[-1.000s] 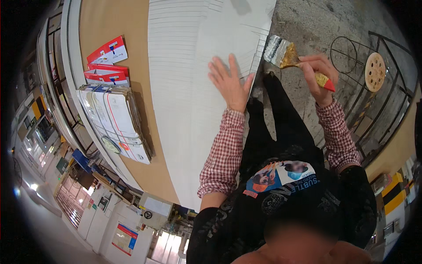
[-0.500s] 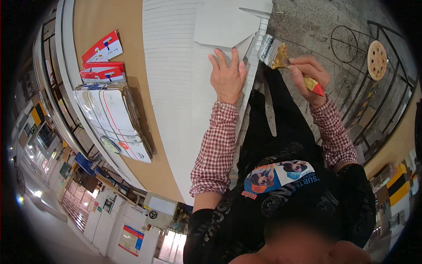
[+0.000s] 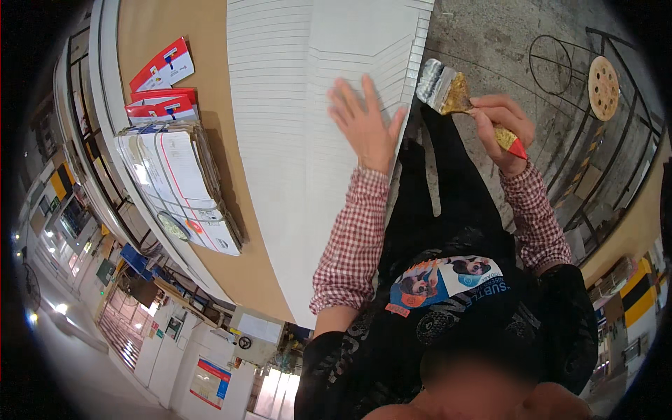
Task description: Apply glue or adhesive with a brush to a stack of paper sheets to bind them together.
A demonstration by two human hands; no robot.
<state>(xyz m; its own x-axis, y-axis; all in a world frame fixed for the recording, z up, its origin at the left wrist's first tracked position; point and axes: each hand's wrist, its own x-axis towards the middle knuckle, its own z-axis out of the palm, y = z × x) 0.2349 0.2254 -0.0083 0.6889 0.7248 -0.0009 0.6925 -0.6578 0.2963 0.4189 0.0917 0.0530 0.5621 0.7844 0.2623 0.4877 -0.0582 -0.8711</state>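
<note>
Thin white paper pieces (image 3: pixel 269 105) lie overlapped in a long stepped layer, their edges showing as many close lines. Over them is my left hand (image 3: pixel 365 129), palm down with fingers spread and slightly blurred. Whether it touches the paper I cannot tell. My right hand (image 3: pixel 505 129) grips a wide flat paintbrush (image 3: pixel 457 94) by its handle, which has a red end. Whitish stuff coats the bristles, which point left, beside the stepped right edge of the paper.
A tan board (image 3: pixel 210 63) lies under the paper. On its left stand a tied bundle of printed sheets (image 3: pixel 178 185) and red-and-white packets (image 3: pixel 164 66). At the right, a round stool seat (image 3: pixel 603 88) with holes stands near a black metal frame (image 3: pixel 633 77).
The white piece with slanted corners that lay on top at my left fingertips no longer shows there. My left hand has spread its fingers. The brush and right hand have shifted slightly right.
</note>
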